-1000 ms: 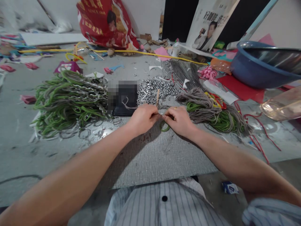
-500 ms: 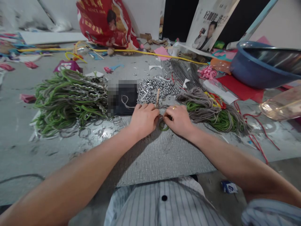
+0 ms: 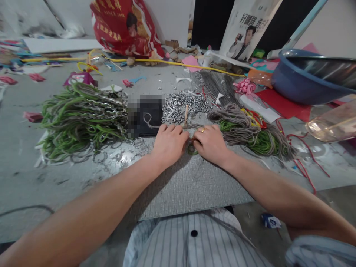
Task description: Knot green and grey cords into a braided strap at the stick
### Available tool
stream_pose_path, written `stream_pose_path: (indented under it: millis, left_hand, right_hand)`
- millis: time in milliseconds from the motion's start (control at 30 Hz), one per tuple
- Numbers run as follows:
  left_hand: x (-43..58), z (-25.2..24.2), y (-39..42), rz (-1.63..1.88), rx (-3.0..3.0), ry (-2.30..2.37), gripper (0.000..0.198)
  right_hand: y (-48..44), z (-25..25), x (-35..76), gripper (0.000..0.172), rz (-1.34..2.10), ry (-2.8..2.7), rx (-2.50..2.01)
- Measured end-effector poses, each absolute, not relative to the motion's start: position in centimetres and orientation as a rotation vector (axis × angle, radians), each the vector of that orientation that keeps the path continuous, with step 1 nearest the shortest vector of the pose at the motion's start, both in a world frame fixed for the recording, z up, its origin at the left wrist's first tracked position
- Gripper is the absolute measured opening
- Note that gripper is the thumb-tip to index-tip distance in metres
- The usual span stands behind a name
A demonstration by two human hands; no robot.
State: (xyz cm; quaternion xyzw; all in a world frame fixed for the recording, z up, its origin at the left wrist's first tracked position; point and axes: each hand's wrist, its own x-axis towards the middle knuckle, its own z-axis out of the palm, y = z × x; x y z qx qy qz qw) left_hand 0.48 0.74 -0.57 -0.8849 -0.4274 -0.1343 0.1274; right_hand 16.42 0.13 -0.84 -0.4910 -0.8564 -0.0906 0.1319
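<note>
Bare counter (image 3: pixel 194 189) runs from its near edge to the left hand (image 3: pixel 170 144) and right hand (image 3: pixel 210 142), their fingers curled, grip impossible to tell, a green loop (image 3: pixel 191 153) between them.

Pale striped shirt (image 3: pixel 208 246), black button (image 3: pixel 194 233), gold ring (image 3: pixel 204 130)

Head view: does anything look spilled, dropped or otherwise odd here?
A blue-and-white packet lies on the floor below the table edge, possibly dropped, apart from the other materials. Small metal pieces lie loose beyond the left hand and right hand, perhaps spilled, though they form one patch.
</note>
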Motion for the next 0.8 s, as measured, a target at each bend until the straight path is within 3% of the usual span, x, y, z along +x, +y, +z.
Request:
stream_pose_path:
  millis: [200, 800]
  left_hand:
    - [0.2, -0.6, 1.4, -0.523, -2.676, -1.427, 0.013]
    - [0.3, 0.5, 1.1, -0.311, -2.806, -1.232, 0.016]
  right_hand:
    - [0.4, -0.8, 16.6, 0.018, -0.132, -2.426, -1.444]
    - [0.3, -0.5, 16.4, 0.016, -0.065, -2.440, -1.435]
